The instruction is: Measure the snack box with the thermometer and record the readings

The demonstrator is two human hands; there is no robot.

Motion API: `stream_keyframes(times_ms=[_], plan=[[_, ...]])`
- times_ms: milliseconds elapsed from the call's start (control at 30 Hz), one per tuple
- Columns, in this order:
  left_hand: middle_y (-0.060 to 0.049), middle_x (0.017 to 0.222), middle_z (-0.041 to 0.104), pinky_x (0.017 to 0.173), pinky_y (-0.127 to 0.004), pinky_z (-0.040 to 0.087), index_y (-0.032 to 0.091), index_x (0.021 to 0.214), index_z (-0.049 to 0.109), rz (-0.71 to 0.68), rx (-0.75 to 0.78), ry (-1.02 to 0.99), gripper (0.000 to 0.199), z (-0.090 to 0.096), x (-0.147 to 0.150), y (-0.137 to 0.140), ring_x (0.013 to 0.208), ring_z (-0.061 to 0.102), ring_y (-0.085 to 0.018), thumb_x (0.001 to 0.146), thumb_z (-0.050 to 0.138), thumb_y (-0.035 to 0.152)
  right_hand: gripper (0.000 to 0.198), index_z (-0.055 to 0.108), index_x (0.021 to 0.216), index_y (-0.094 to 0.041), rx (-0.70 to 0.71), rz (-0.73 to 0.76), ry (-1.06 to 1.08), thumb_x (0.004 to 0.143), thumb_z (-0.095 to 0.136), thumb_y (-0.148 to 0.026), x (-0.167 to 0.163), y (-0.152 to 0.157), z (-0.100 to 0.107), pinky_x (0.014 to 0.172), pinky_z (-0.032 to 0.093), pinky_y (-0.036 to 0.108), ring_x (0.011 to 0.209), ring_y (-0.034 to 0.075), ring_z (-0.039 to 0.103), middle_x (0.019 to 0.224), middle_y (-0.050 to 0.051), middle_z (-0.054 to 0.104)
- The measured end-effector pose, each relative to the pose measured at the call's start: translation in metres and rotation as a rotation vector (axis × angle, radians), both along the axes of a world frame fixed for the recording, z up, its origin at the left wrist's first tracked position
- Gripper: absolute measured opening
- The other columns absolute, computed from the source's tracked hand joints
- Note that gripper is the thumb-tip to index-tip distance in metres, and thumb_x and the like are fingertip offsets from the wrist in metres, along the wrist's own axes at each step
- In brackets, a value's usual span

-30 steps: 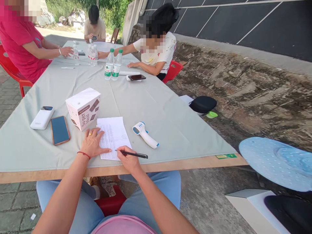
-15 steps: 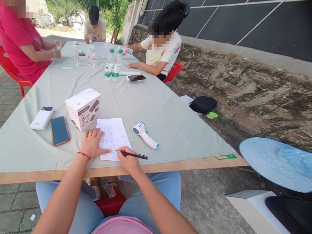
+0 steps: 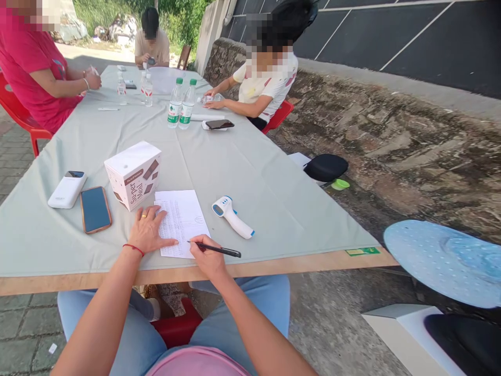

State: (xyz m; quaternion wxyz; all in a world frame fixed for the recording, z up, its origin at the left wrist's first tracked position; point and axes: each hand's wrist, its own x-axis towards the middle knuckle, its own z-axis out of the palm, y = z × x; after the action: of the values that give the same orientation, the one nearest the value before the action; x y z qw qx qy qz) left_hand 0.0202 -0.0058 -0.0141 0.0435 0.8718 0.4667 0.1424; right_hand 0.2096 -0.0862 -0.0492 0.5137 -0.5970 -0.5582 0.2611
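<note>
My left hand (image 3: 147,231) lies flat with fingers spread, its thumb and fingertips on the left part of a white sheet of paper (image 3: 191,209) covered in rows of handwriting. My right hand (image 3: 209,257) is closed around a black pen (image 3: 221,250), the tip at the paper's lower middle. Just beyond my left hand stands a white and brown box (image 3: 135,175) lettered "Super Meal". Right of the paper lies a white and blue infrared thermometer (image 3: 234,218). On the left are a phone in an orange-brown case (image 3: 96,209) and a white power bank (image 3: 68,189).
Two green-capped water bottles (image 3: 181,104) stand mid-table, beside a dark phone (image 3: 219,125). Smaller bottles (image 3: 146,91) are farther back. Three other people sit around the cloth-covered table (image 3: 266,183). A blue round stool (image 3: 446,263) and a white box (image 3: 403,334) stand at the right.
My right hand and the pen have shifted slightly right along the paper. My left hand stays put. The person at the right has lowered a bottle to the table with both hands.
</note>
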Motion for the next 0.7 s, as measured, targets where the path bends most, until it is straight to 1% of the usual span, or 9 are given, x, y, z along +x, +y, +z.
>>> stream_keyframes(times_ms=[200,300,400,433,500,600,633,700], plan=[[-0.019,0.133,0.052,0.111,-0.058,0.024,0.017,0.126,0.055,-0.001,0.000,0.002,0.090,0.000,0.000,0.000,0.123,0.047,-0.038,0.059,0.068,0.075,0.016,0.061,0.069,-0.020,-0.004,0.011,-0.014,0.074,0.053,-0.033,0.000,0.001,0.000,0.055,0.046,0.027,0.054,0.015,0.055,0.059,0.000,0.062],[-0.018,0.133,0.052,0.111,-0.057,0.023,0.018,0.125,0.056,0.001,-0.001,-0.013,0.088,0.000,0.000,0.000,0.122,0.048,-0.038,0.058,0.070,0.074,0.015,0.060,0.069,-0.021,-0.003,0.025,-0.033,0.075,0.052,-0.031,0.000,0.001,-0.002,0.054,0.046,0.027,0.053,0.014,0.054,0.058,-0.001,0.061],[-0.017,0.133,0.052,0.112,-0.057,0.023,0.020,0.125,0.056,0.003,-0.008,-0.024,0.088,0.000,0.000,0.001,0.123,0.047,-0.037,0.058,0.069,0.075,0.014,0.059,0.069,-0.021,0.032,0.016,-0.065,0.078,0.052,-0.030,0.002,-0.001,-0.004,0.054,0.047,0.027,0.053,0.014,0.054,0.058,-0.002,0.060],[-0.017,0.134,0.051,0.112,-0.057,0.022,0.020,0.125,0.055,0.003,-0.011,-0.023,0.088,-0.001,-0.001,0.001,0.123,0.046,-0.037,0.058,0.069,0.075,0.014,0.060,0.072,-0.021,0.061,-0.005,-0.079,0.080,0.052,-0.029,0.003,-0.002,-0.004,0.056,0.048,0.027,0.056,0.015,0.056,0.061,-0.001,0.062],[-0.017,0.134,0.051,0.112,-0.057,0.022,0.020,0.126,0.055,0.002,-0.018,-0.015,0.089,-0.001,-0.001,0.001,0.124,0.046,-0.037,0.058,0.069,0.075,0.015,0.063,0.083,-0.020,0.149,-0.051,-0.115,0.085,0.050,-0.028,0.007,-0.003,-0.004,0.065,0.052,0.029,0.068,0.017,0.062,0.074,0.002,0.066],[-0.016,0.134,0.051,0.112,-0.058,0.021,0.020,0.127,0.054,-0.005,-0.017,-0.015,0.084,-0.002,-0.003,0.001,0.125,0.045,-0.036,0.063,0.068,0.072,0.024,0.063,0.105,-0.020,0.266,-0.029,-0.227,0.093,0.043,-0.024,0.015,0.002,-0.002,0.083,0.052,0.033,0.092,0.019,0.064,0.096,0.007,0.067],[-0.015,0.134,0.051,0.112,-0.058,0.022,0.021,0.126,0.055,-0.008,-0.009,-0.025,0.080,-0.003,-0.003,0.001,0.124,0.045,-0.036,0.065,0.067,0.070,0.029,0.061,0.113,-0.019,0.273,0.000,-0.286,0.094,0.039,-0.022,0.018,0.005,-0.002,0.087,0.051,0.034,0.099,0.020,0.063,0.103,0.009,0.066],[-0.015,0.132,0.051,0.109,-0.058,0.026,0.021,0.123,0.056,-0.017,0.019,-0.065,0.070,-0.003,-0.004,0.000,0.123,0.046,-0.036,0.070,0.066,0.066,0.038,0.056,0.126,-0.020,0.238,0.068,-0.426,0.094,0.035,-0.016,0.023,0.013,-0.002,0.093,0.049,0.036,0.110,0.022,0.058,0.117,0.011,0.062]])
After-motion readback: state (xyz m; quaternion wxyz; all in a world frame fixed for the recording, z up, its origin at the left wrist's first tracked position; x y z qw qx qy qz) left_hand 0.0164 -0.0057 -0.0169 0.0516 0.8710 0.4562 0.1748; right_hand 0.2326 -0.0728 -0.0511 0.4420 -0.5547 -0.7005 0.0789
